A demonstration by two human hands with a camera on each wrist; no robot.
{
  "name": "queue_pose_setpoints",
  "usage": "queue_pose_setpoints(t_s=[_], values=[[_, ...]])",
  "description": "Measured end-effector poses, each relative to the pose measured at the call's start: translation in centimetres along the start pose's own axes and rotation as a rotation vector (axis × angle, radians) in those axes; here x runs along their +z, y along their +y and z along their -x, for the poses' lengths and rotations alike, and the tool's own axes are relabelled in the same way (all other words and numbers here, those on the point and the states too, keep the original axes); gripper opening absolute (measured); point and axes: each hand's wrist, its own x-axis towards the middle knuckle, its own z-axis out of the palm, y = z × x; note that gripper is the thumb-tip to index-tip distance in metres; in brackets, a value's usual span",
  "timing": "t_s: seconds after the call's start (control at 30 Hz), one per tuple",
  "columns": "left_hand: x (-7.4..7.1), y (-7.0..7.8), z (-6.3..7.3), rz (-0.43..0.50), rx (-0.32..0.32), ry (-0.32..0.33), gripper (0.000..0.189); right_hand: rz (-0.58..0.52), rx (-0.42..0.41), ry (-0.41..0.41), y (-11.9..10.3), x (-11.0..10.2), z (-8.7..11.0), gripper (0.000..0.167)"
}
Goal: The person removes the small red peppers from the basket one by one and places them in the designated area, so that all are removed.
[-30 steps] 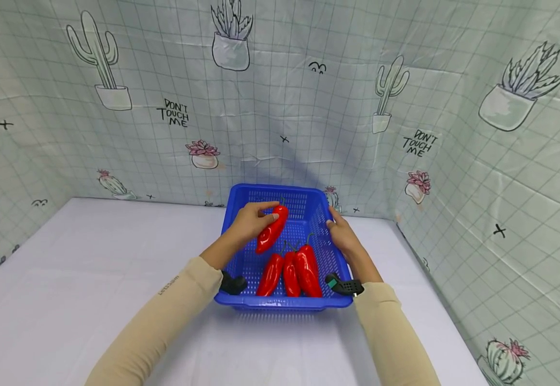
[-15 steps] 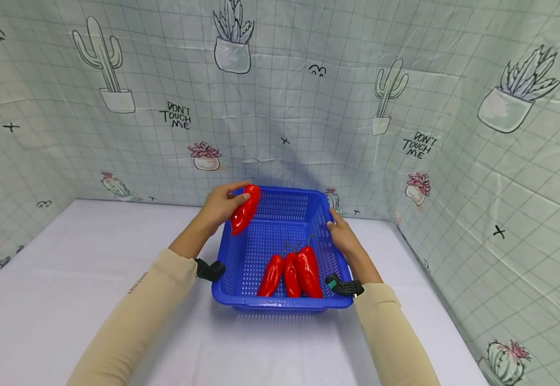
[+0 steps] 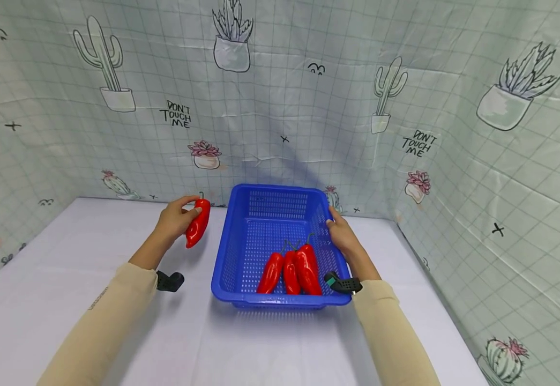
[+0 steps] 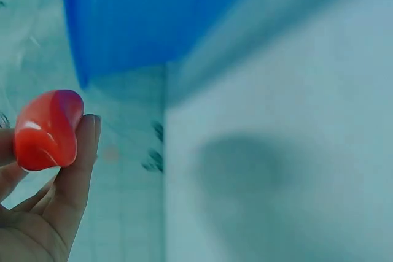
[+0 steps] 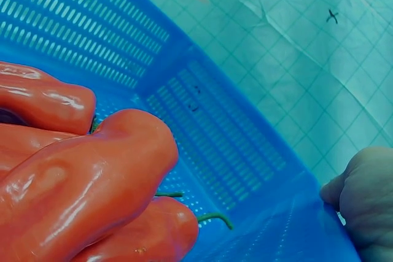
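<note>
My left hand (image 3: 174, 219) pinches a red pepper (image 3: 198, 224) between thumb and fingers, just left of the blue plastic basket (image 3: 218, 268) and above the table. Its green stem points up and its tip hangs down. From the left wrist view, the same pepper (image 4: 46, 130) shows nearly end-on between the fingers. On the basket's right side, my right hand (image 3: 343, 235) grips the rim, thumb at the inner edge; its other fingers are mostly hidden. Several red peppers (image 3: 290, 272) lie side by side at the near end inside the basket, and the right wrist view shows these peppers (image 5: 92, 182) overlapping.
A white-covered table (image 3: 91, 257) extends left of the basket. Behind and to the right hangs a gridded cloth (image 3: 284, 107) printed with cactus drawings. The basket has perforated walls (image 5: 218, 139). A black wrist device (image 3: 170, 281) sits on each arm.
My left hand has carried the pepper leftward from above the inside of the basket, over its left rim, to above the table. The right hand has stayed on the right rim.
</note>
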Motion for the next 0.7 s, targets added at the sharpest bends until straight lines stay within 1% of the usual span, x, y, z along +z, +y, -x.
queue_pose_setpoints(t_s=[0.07, 0.17, 0.27, 0.37, 0.47, 0.6, 0.7], values=[[-0.2, -1.1, 0.1, -0.02, -0.032, -0.007, 0.056, 0.003, 0.002, 0.001, 0.0, 0.0, 0.0, 0.056], [-0.5, -2.6, 0.2, -0.058, -0.061, -0.019, 0.056, 0.014, -0.002, 0.002, 0.0, 0.0, -0.1, 0.056], [-0.6, -3.9, 0.1, -0.095, -0.063, -0.037, 0.054, 0.027, -0.003, 0.002, 0.0, -0.1, -0.3, 0.056], [-0.4, -4.9, 0.0, -0.136, -0.049, -0.056, 0.052, 0.031, 0.003, 0.001, 0.0, -0.1, -0.3, 0.056], [-0.1, -5.8, 0.1, -0.189, -0.02, -0.063, 0.049, 0.019, 0.011, -0.001, 0.0, -0.1, -0.2, 0.056], [0.2, -6.8, 0.4, -0.237, 0.012, -0.063, 0.047, -0.002, 0.026, -0.001, -0.1, 0.0, 0.0, 0.056], [0.2, -7.1, 0.5, -0.261, 0.027, -0.054, 0.046, -0.006, 0.027, 0.001, -0.1, 0.0, 0.1, 0.056]])
